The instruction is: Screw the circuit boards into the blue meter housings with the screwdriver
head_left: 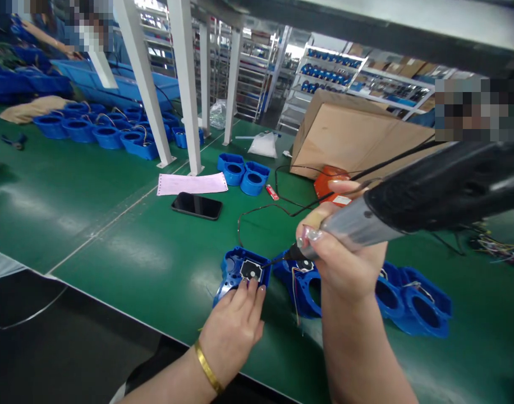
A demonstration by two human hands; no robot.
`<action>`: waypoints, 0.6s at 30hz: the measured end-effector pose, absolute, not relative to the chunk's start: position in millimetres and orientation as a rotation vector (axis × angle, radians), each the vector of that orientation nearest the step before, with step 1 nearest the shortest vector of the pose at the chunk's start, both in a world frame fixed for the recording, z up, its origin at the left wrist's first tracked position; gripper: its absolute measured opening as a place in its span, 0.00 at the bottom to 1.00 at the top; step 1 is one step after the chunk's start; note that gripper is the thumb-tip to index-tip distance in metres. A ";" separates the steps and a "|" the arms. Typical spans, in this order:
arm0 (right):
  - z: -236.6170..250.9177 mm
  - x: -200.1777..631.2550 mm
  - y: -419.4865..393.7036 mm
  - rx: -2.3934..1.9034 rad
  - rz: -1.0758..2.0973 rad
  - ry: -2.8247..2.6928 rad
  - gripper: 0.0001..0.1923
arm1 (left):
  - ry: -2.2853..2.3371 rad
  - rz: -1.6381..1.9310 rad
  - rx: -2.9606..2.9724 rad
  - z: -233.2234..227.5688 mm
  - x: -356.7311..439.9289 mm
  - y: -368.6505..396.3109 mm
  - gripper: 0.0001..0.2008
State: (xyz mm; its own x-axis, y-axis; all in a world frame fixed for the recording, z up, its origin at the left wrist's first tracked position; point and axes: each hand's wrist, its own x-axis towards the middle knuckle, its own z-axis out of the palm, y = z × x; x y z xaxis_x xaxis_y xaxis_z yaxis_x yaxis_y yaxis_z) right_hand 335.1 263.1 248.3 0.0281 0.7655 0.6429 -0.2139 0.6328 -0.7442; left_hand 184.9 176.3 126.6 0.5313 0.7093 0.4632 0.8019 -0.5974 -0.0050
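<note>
My right hand (345, 252) is wrapped round an electric screwdriver (362, 221) with a metal front and a black body. Its thin bit points left and down, and the tip meets the right edge of a black square part (251, 270) inside a blue plastic housing (232, 269). On the near side of that housing lies my left hand (235, 320), fingers stretched out and fingertips on the black part. Just right of it sits a second blue housing (288, 278) with thin wires, partly hidden behind my right hand. More blue housings (425, 306) lie beyond my right forearm.
A phone (197, 206), a pink sheet (192, 183) and two blue housings (252, 178) lie farther back. White posts (185, 84) rise from the green table (126, 252). A cardboard box (349, 129) and an orange object (328, 182) stand behind the screwdriver. Another person's arm (50, 36) shows at upper left.
</note>
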 end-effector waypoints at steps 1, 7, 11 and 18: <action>246.1 335.0 263.8 -0.527 0.811 -1.338 0.22 | -1.283 -0.632 -2.549 126.7 184.8 176.2 0.19; 242.7 336.8 271.7 -0.529 0.823 -1.302 0.19 | -1.290 -0.661 -2.545 128.6 185.3 176.6 0.18; 241.7 338.4 277.9 -0.562 0.817 -1.298 0.18 | -1.299 -0.673 -2.538 128.3 184.6 175.7 0.17; 238.1 336.5 270.8 -0.531 0.845 -1.309 0.18 | -1.286 -0.671 -2.551 122.8 185.3 175.5 0.18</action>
State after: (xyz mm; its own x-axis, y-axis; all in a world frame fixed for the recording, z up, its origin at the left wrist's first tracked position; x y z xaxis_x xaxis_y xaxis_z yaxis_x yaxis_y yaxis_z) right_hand 336.5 270.8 238.1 0.0367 0.7879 0.6148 -0.2358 0.6046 -0.7608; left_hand 185.3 175.5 122.8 0.5166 0.7069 0.4832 0.8007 -0.5987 0.0198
